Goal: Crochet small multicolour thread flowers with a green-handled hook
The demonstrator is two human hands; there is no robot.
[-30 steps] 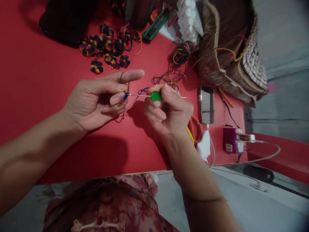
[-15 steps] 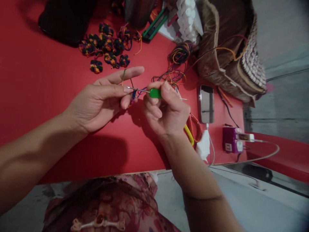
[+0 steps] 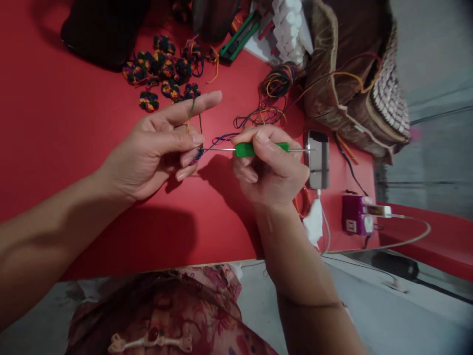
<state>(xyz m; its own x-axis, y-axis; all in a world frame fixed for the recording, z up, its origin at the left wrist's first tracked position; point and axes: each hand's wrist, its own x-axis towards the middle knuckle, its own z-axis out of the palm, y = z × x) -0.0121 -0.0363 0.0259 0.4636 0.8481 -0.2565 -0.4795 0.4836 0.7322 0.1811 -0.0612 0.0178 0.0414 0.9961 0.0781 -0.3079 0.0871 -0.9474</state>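
My left hand pinches a small piece of multicoloured crochet work between thumb and fingers. A strand of dark green yarn loops over its stretched index finger and runs down to the piece. In my right hand is a crochet hook with a green handle, gripped between thumb and fingers. The hook's thin metal shaft points left, its tip at the crochet piece by my left fingertips. Blue-purple yarn ends trail from the piece towards my right hand.
Several crocheted flowers lie at the back of the red table, near a green cutter. A tangled yarn bundle sits before a brown bag. To the right are a phone, orange-handled scissors and a purple adapter.
My right hand has moved to the right with the crochet hook, drawing its tip back to the piece. My left fingers have tilted slightly, the index finger a little higher.
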